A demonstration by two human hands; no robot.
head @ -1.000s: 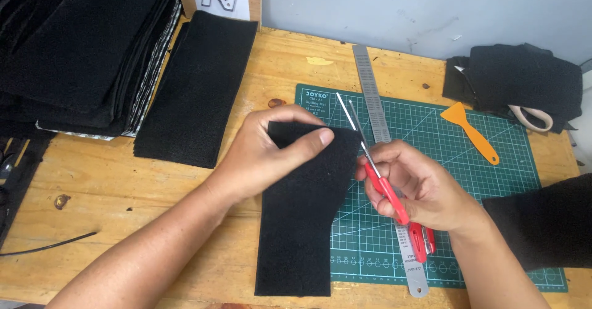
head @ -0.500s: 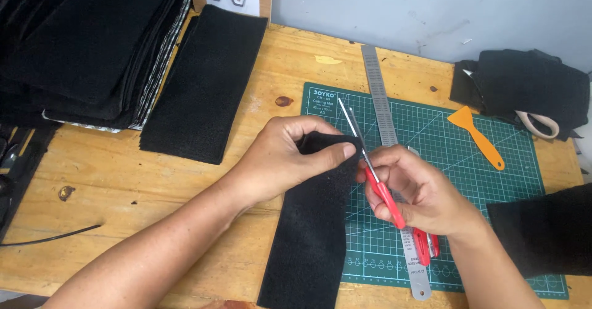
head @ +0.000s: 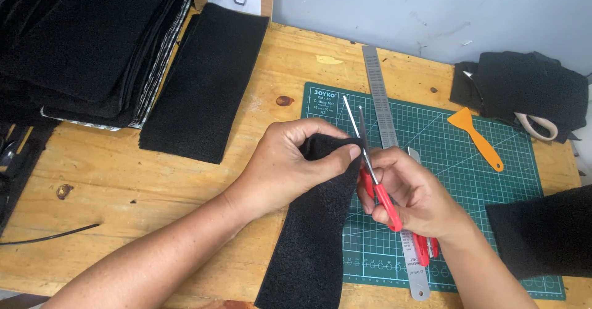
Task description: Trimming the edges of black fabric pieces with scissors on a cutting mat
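My left hand (head: 290, 167) pinches the black felt strip's (head: 314, 235) top corner, now lifted off the green cutting mat (head: 493, 192), as my right hand (head: 413, 192) grips red-handled scissors (head: 376, 179), blades parted at its edge

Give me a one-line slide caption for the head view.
Left hand pinches a black felt strip while the right hand works red-handled scissors over a green cutting mat.

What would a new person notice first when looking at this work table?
First, the two hands at the centre: the left hand pinches the top of a long black felt strip, while the right hand works red-handled scissors, blades open, at its upper right edge. Under them lies a green cutting mat with a steel ruler and an orange scraper. A stack of black sheets fills the upper left.
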